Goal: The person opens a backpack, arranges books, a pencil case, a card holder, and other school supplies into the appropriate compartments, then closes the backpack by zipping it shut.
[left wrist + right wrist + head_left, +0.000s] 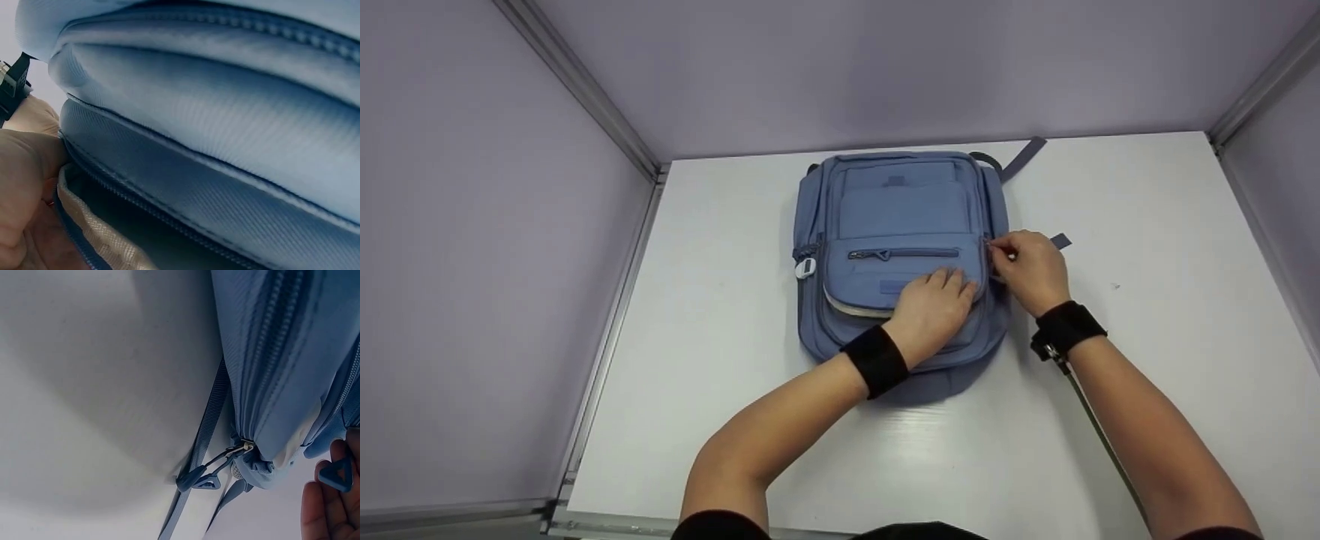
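A blue backpack (904, 210) lies front side up on the white table. Its front pocket (847, 281) gapes along the lower edge, where a cream lining (107, 236) shows. My left hand (934, 311) lies over the pocket's lower right part, fingers on the face; in the left wrist view its thumb (39, 149) is at the pocket's edge, gripping it. At the pocket's right side my right hand (1031, 266) pinches a triangular zipper pull (337, 475). The slider itself is hidden in the right wrist view.
Two more zipper pulls (194, 479) hang at another zipper's end on the bag's side. A strap (1024, 159) sticks out at the upper right, and a white round tag (805, 268) hangs on the left side. Grey panels (510, 262) wall the table.
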